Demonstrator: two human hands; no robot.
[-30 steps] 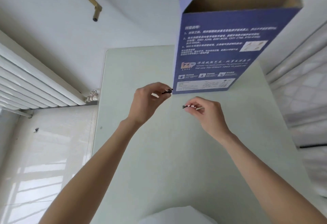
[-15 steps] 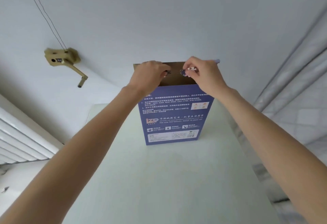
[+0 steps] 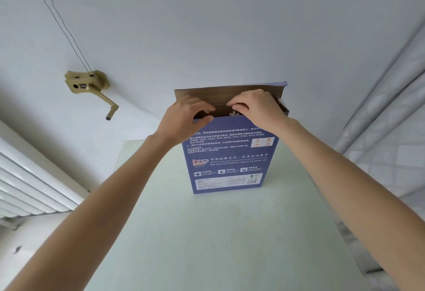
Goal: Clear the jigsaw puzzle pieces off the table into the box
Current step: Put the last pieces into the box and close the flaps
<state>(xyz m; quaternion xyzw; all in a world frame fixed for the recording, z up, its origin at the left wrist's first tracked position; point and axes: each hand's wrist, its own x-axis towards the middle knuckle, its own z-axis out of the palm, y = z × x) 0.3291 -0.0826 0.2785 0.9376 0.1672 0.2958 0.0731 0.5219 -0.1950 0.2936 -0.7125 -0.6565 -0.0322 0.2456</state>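
Blue box (image 3: 227, 159) upright on pale worktop (image 3: 218, 233), top flaps open, brown inside showing. Both hands over opening. Left hand (image 3: 184, 118): fingers curled down at front rim, thumb on blue face; whether it holds anything, cannot tell. Right hand (image 3: 255, 106): fingers curled down into opening, light puzzle piece (image 3: 234, 113) visible just under fingertips; grip or mere touch, cannot tell. White radiator (image 3: 30, 187) far left; brass crank (image 3: 92, 88) on wall.
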